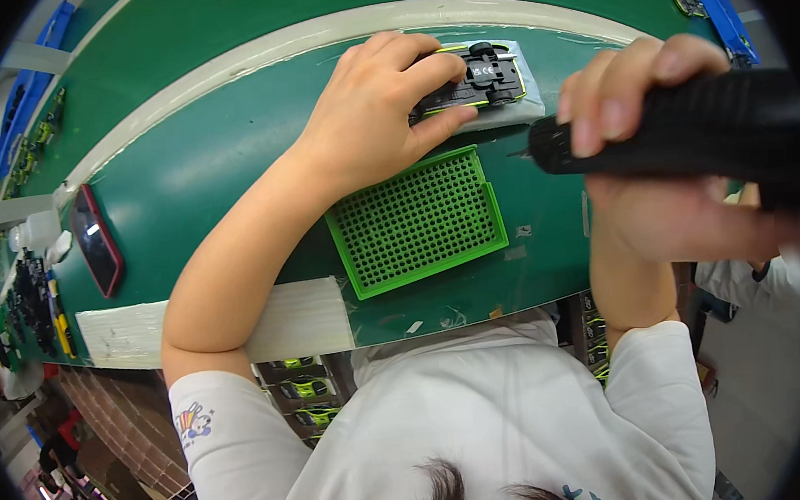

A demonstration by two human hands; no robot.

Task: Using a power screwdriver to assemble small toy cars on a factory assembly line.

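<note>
The left hand [393, 95], half curled, holds the upturned toy car [503, 71] upon a pale block [532, 110]. The car's long axis runs roughly left to right; the right hand [660, 211] (closed around a black tool [710, 127]) is apart, to its right.

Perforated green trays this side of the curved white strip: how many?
1: the perforated green tray sits between the person's white shirt and the upturned toy car that the left hand grips. Others could be hidden behind the arms.
</note>
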